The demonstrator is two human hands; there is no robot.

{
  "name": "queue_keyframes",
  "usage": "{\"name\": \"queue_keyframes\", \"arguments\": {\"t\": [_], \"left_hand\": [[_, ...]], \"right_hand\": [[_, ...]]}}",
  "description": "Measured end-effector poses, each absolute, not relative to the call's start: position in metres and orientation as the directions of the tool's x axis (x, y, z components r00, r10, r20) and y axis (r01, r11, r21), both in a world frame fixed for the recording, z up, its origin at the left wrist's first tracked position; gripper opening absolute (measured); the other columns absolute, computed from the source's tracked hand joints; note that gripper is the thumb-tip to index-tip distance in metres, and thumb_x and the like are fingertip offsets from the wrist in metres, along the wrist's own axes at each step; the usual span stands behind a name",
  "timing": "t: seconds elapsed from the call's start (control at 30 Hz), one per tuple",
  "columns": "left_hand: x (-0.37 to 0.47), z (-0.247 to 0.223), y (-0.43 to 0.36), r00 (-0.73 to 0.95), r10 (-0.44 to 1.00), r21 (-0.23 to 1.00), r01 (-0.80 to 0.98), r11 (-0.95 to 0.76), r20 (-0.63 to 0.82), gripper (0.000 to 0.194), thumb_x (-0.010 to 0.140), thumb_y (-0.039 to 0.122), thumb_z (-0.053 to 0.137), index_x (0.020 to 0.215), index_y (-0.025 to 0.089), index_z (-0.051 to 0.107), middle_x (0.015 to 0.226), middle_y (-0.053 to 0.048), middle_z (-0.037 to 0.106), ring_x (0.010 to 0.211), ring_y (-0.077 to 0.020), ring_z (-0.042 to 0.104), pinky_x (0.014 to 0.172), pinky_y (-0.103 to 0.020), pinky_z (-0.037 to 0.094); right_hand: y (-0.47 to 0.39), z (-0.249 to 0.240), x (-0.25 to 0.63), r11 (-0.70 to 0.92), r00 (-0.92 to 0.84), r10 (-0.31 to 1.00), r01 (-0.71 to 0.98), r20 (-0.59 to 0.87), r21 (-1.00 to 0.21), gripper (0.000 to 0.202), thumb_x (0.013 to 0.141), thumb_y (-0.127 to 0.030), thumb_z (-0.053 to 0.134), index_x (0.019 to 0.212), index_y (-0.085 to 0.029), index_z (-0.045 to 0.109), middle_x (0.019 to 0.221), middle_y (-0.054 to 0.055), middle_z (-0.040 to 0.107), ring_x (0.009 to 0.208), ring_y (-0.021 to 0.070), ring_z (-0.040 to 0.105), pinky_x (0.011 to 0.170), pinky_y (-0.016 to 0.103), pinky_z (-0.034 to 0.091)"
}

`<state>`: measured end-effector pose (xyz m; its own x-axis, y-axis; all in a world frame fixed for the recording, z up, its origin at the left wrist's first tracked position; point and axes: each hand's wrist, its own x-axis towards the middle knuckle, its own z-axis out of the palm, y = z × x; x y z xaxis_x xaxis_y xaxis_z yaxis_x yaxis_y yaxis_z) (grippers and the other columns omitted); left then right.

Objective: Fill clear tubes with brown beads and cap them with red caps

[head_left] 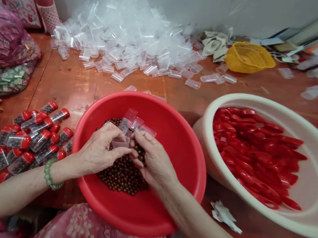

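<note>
Left hand [103, 148] was closed on a clear container [120, 142], pinched between thumb and fingers; container sat inside the red bowl [184, 152], above the pile of brown beads [124, 176]; its visible end pointed at the right hand [155, 157]; long axis looked to run roughly left-right across the bowl, but the fingers hid much of the body, so exact tilt could not be told; right hand was curled round a cluster of beads [140, 152], fingertips close to the container; whether they touched it could not be told; a small red piece [137, 166] showed under the right fingers

Loose clear tubes [129, 118] lay in the bowl just beyond the hands; the leftmost pointed away from the wearer, tipped slightly right; the rightmost lay closer to crosswise

Left of the bowl: filled red-capped tubes [41, 140] in a loose heap on the wooden table [70, 79], axes mixed, many caps pointing away and to the right; right of it: white basin [315, 191] holding red plastic pieces [253, 156]; crumpled paper [224, 216] near the basin's near side; beyond the bowl: heap of empty clear tubes [131, 32], yellow basket [249, 59] to its right
</note>
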<state>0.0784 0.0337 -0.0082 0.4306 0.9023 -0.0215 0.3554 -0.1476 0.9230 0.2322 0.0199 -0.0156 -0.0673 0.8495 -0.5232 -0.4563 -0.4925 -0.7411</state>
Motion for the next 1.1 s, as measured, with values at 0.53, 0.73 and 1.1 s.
{"name": "queue_keyframes", "arguments": {"t": [0.53,0.73,1.1], "left_hand": [[0.081,-0.01,0.035,0.677,0.693,0.855,0.489,-0.174,-0.247,0.013,0.078,0.022,0.065,0.089,0.015,0.066,0.085,-0.002,0.067,0.078,-0.0165,0.059,0.074,-0.029,0.044],[0.081,-0.013,0.039,0.673,0.682,0.861,0.493,-0.127,-0.285,0.017,0.079,0.029,0.066,0.088,0.015,0.065,0.084,-0.002,0.067,0.081,-0.0187,0.061,0.076,-0.03,0.046],[0.084,-0.01,0.041,0.639,0.695,0.886,0.464,-0.007,-0.329,0.02,0.077,0.026,0.067,0.093,0.014,0.07,0.089,-0.004,0.069,0.09,-0.021,0.062,0.086,-0.036,0.048]], "right_hand": [[0.031,0.007,0.226,-0.39,-0.059,0.904,-0.515,-0.423,-0.763,0.036,0.069,-0.049,0.074,0.076,-0.02,0.056,0.062,-0.005,0.055,0.05,0.0065,0.05,0.044,0.018,0.041],[0.029,0.007,0.229,-0.338,-0.046,0.93,-0.504,-0.366,-0.795,0.027,0.072,-0.042,0.072,0.073,-0.02,0.055,0.063,-0.005,0.056,0.054,0.007,0.052,0.051,0.019,0.044],[0.027,0.007,0.231,-0.278,-0.022,0.949,-0.537,-0.316,-0.797,0.018,0.078,-0.035,0.068,0.075,-0.021,0.057,0.067,-0.003,0.055,0.061,0.0093,0.055,0.06,0.023,0.048]]}}
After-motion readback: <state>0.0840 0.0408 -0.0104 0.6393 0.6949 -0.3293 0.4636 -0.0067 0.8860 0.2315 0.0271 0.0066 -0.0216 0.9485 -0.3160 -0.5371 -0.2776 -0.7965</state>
